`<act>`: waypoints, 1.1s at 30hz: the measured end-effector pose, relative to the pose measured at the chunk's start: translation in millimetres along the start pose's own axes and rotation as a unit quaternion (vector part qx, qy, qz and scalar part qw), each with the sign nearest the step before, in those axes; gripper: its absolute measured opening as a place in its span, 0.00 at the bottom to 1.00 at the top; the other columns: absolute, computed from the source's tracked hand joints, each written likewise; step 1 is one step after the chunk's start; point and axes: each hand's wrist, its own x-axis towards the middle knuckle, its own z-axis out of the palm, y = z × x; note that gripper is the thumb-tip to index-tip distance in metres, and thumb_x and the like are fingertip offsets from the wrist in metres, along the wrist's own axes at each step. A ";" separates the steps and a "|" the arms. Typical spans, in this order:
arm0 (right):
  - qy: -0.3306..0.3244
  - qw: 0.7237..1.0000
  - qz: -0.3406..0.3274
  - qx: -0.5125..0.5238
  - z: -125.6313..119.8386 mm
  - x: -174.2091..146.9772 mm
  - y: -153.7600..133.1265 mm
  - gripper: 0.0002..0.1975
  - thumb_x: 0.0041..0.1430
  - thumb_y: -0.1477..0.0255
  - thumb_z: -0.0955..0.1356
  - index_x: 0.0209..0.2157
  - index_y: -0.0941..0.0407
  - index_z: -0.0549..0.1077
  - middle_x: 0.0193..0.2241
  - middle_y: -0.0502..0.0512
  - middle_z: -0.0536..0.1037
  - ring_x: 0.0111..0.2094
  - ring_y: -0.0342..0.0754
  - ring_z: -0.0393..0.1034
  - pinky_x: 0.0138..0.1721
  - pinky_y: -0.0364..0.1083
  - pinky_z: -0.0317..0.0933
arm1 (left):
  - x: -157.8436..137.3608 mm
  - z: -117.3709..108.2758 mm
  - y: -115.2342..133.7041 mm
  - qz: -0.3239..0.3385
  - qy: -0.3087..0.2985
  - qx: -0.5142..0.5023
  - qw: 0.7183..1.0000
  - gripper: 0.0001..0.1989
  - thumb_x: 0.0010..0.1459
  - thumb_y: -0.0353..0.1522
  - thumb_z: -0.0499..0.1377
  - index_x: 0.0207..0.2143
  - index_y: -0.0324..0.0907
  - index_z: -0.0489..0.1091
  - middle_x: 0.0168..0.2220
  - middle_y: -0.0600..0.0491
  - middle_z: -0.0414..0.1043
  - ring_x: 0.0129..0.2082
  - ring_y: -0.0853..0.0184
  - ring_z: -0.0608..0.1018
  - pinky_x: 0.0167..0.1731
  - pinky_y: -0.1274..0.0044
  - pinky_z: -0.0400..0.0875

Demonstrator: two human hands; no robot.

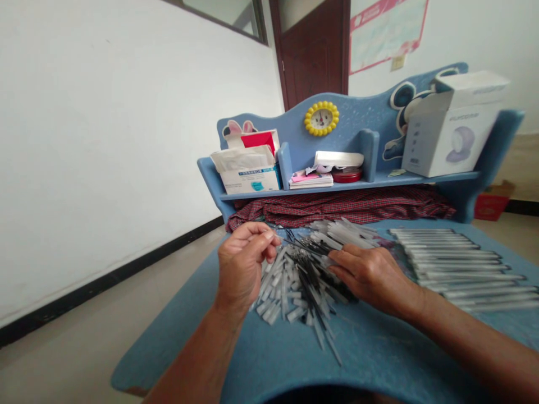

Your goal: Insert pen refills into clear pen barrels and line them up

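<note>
My left hand [245,258] is raised over the left side of a pile, thumb and fingers pinched together; whatever lies between the fingertips is too small to make out. Below it spreads a heap of translucent pen caps [273,289]. Thin black pen refills [309,280] lie across the middle of the pile, some pointing toward me. Behind them is a stack of clear pen barrels [343,231]. My right hand [373,276] reaches into the pile's right side, its fingers closed at the refills and barrels; its fingertips are partly hidden.
A row of pens [458,264] lies on the right of the blue desk [177,342]. Behind stands a shelf with a mask box [252,178], a yellow-rimmed clock [321,118] and a large white box [452,129]. Checked cloth [337,206] is bunched beneath the shelf.
</note>
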 end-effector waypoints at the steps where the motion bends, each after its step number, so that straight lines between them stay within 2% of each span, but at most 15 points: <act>1: -0.003 1.000 0.001 0.002 0.2 -0.2 0.0 0.11 0.62 0.70 0.61 0.29 0.55 0.72 0.24 0.51 0.72 0.22 0.44 0.66 0.22 0.45 0.48 | -0.1 0.6 0.0 0.001 0.008 0.006 1.000 0.03 0.44 0.27 0.61 0.25 0.37 0.69 0.20 0.56 0.71 0.17 0.76 0.69 0.16 0.84 0.60; 7: -0.020 0.999 0.004 0.029 0.0 0.1 -1.2 0.10 0.62 0.70 0.61 0.31 0.55 0.72 0.24 0.51 0.72 0.23 0.45 0.67 0.23 0.45 0.52 | -2.5 4.7 1.6 0.013 0.026 0.045 0.999 0.03 0.43 0.27 0.61 0.23 0.37 0.69 0.18 0.55 0.71 0.15 0.76 0.67 0.15 0.84 0.59; 11: -0.016 0.999 0.001 0.032 -1.6 0.8 -3.1 0.11 0.63 0.70 0.61 0.31 0.56 0.73 0.24 0.51 0.72 0.23 0.45 0.67 0.23 0.45 0.52 | -8.0 5.6 -4.7 -0.014 -0.039 0.090 0.995 0.02 0.46 0.28 0.61 0.24 0.38 0.69 0.20 0.55 0.72 0.16 0.75 0.68 0.16 0.83 0.60; 13: -0.006 0.999 0.001 0.036 -2.3 0.8 -3.6 0.11 0.63 0.70 0.61 0.32 0.56 0.73 0.24 0.52 0.73 0.23 0.45 0.68 0.23 0.45 0.53 | -11.7 5.5 -10.4 -0.002 -0.077 0.160 0.984 0.03 0.49 0.29 0.59 0.25 0.39 0.70 0.20 0.55 0.72 0.16 0.74 0.69 0.17 0.82 0.61; 15: 0.008 0.999 0.001 0.037 -2.8 0.6 -3.7 0.10 0.62 0.70 0.62 0.34 0.56 0.74 0.25 0.52 0.74 0.24 0.45 0.68 0.24 0.44 0.53 | -15.4 5.6 -15.5 0.054 -0.117 0.263 0.956 0.05 0.53 0.30 0.58 0.26 0.39 0.71 0.21 0.55 0.72 0.19 0.73 0.71 0.20 0.81 0.64; 18: 0.031 0.999 0.000 0.040 -3.3 0.4 -3.9 0.10 0.62 0.70 0.62 0.36 0.57 0.74 0.25 0.53 0.75 0.24 0.45 0.69 0.25 0.44 0.54 | -19.9 6.8 -21.0 0.183 -0.177 0.387 0.886 0.07 0.57 0.30 0.55 0.31 0.39 0.73 0.25 0.53 0.73 0.26 0.70 0.74 0.29 0.79 0.68; 21: 0.053 0.997 -0.005 0.048 -3.9 0.5 -4.7 0.09 0.61 0.70 0.63 0.36 0.59 0.74 0.26 0.53 0.75 0.25 0.45 0.70 0.25 0.43 0.55 | -23.0 8.1 -26.1 0.279 -0.225 0.435 0.826 0.09 0.59 0.29 0.53 0.36 0.38 0.72 0.29 0.50 0.74 0.30 0.68 0.75 0.32 0.78 0.69; 24: 0.063 0.997 -0.009 0.048 -5.1 0.8 -5.6 0.10 0.62 0.70 0.63 0.32 0.59 0.73 0.24 0.53 0.74 0.25 0.45 0.70 0.26 0.43 0.55 | -24.8 8.8 -31.5 0.318 -0.271 0.473 0.776 0.10 0.60 0.28 0.50 0.36 0.36 0.72 0.27 0.49 0.72 0.28 0.68 0.73 0.30 0.78 0.68; 26: 0.059 0.997 -0.010 0.044 -5.5 0.8 -5.5 0.11 0.62 0.70 0.62 0.31 0.59 0.73 0.23 0.52 0.73 0.23 0.44 0.68 0.25 0.43 0.55 | -24.6 8.6 -32.5 0.319 -0.295 0.491 0.755 0.11 0.61 0.28 0.50 0.34 0.36 0.71 0.26 0.50 0.70 0.27 0.68 0.72 0.29 0.78 0.66; 29: 0.060 0.997 -0.004 0.042 -4.7 0.3 -3.0 0.11 0.63 0.69 0.62 0.33 0.58 0.74 0.23 0.53 0.74 0.24 0.44 0.68 0.25 0.43 0.55 | -19.9 5.9 -26.6 0.287 -0.296 0.500 0.762 0.11 0.60 0.29 0.50 0.33 0.36 0.72 0.25 0.51 0.70 0.26 0.70 0.71 0.28 0.79 0.64; 31: 0.069 0.997 0.004 0.043 -3.3 -0.3 0.0 0.11 0.63 0.69 0.62 0.35 0.58 0.74 0.26 0.54 0.75 0.26 0.44 0.68 0.27 0.42 0.57 | -13.7 1.5 -19.1 0.225 -0.318 0.515 0.763 0.10 0.59 0.29 0.52 0.30 0.37 0.72 0.24 0.53 0.69 0.24 0.71 0.70 0.26 0.80 0.62; 33: 0.076 0.996 0.015 0.043 -2.0 -0.7 3.0 0.11 0.62 0.68 0.62 0.36 0.57 0.74 0.28 0.55 0.76 0.27 0.44 0.69 0.29 0.42 0.58 | -7.0 -4.7 -11.6 0.125 -0.395 0.534 0.737 0.09 0.56 0.28 0.54 0.26 0.38 0.72 0.21 0.56 0.68 0.22 0.73 0.69 0.23 0.82 0.59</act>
